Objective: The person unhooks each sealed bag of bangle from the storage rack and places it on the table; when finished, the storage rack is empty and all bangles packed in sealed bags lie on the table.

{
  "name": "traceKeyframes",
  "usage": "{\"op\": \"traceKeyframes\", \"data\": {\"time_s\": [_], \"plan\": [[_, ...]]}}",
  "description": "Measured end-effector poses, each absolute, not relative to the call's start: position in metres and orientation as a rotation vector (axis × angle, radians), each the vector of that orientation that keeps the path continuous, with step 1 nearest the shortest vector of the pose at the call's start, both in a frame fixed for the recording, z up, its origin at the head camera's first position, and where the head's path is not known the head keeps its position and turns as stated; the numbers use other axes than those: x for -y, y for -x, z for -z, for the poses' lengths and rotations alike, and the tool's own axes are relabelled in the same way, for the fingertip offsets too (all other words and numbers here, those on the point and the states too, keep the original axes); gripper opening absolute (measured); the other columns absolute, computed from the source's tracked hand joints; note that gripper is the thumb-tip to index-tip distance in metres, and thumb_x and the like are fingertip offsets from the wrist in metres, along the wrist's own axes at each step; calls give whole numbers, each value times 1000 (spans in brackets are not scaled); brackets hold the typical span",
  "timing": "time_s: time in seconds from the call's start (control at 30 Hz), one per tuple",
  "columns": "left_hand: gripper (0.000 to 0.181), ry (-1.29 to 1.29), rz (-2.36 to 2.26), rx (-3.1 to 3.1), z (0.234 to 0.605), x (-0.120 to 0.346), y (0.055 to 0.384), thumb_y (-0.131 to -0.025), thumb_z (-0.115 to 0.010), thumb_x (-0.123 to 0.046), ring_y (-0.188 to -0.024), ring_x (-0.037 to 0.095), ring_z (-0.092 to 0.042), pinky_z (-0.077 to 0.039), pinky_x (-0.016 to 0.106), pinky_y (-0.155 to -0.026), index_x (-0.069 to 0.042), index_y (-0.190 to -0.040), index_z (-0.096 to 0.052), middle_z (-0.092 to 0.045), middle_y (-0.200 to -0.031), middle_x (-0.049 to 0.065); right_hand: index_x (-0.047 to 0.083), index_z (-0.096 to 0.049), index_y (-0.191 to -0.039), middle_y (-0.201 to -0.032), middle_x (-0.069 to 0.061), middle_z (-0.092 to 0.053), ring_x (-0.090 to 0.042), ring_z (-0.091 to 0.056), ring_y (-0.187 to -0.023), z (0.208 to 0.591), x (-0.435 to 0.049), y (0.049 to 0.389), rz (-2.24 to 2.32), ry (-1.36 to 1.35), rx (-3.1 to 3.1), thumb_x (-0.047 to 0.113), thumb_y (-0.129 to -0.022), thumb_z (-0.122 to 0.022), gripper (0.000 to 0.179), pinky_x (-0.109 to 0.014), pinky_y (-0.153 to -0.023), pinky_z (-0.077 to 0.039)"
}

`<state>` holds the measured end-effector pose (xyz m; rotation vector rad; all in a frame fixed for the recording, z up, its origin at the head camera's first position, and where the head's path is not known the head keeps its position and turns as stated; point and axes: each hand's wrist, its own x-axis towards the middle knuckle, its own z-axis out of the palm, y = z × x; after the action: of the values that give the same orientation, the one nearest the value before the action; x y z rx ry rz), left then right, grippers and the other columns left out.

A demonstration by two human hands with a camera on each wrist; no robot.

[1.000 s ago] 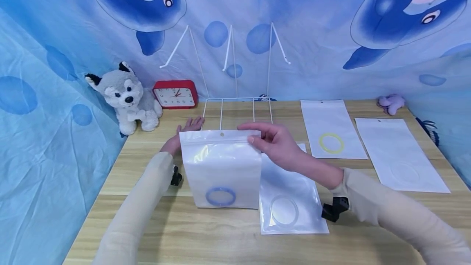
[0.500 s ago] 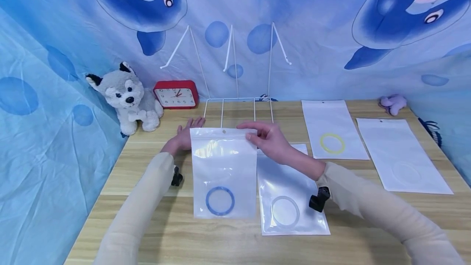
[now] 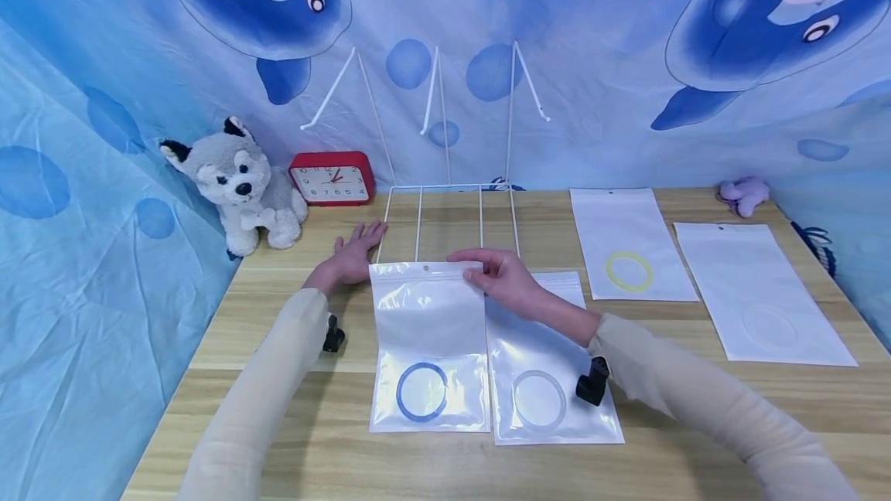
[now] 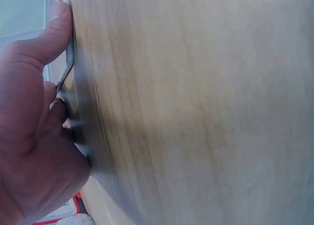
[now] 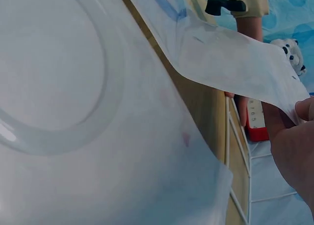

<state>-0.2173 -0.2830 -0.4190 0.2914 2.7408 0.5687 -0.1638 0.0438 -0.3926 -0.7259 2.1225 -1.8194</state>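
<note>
My right hand (image 3: 508, 282) pinches the top right corner of a white zip bag (image 3: 428, 323) between thumb and fingers. A blue ring (image 3: 399, 393) shows through the bag's lower part. The bag's bottom lies on the table, while its top is lifted, as the right wrist view shows with the raised bag (image 5: 225, 58). My left hand (image 3: 350, 257) rests at the near left of a white wire rack (image 3: 445, 186), fingers extended. In the left wrist view its thumb (image 4: 60, 24) touches the rack's wire. Some left fingers are partly hidden there.
Another white bag (image 3: 532, 346) with a clear ring lies just right of the held one. Farther right lie a bag with a yellow ring (image 3: 609, 267) and a bag (image 3: 759, 284) with a pale ring. A plush husky (image 3: 237, 176), red clock (image 3: 369, 176) and purple toy (image 3: 745, 195) stand around.
The right hand has lowered the bag toward the front; its bottom edge has slid nearer and it lies flatter beside the clear-ring bag. The left hand has stayed by the rack.
</note>
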Motion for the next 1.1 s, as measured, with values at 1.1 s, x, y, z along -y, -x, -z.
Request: {"op": "traceKeyframes", "data": {"time_s": [1.1], "plan": [[103, -284, -572, -2724, 417, 282, 215, -89, -70, -51, -150, 40, 11, 9, 65, -113, -9, -161, -9, -2, -167, 15, -2, -69, -123, -72, -5, -60, 0, -21, -44, 419, -35, 177, 1402, 1144, -2421, -8, -91, -59, 34, -22, -49, -30]]}}
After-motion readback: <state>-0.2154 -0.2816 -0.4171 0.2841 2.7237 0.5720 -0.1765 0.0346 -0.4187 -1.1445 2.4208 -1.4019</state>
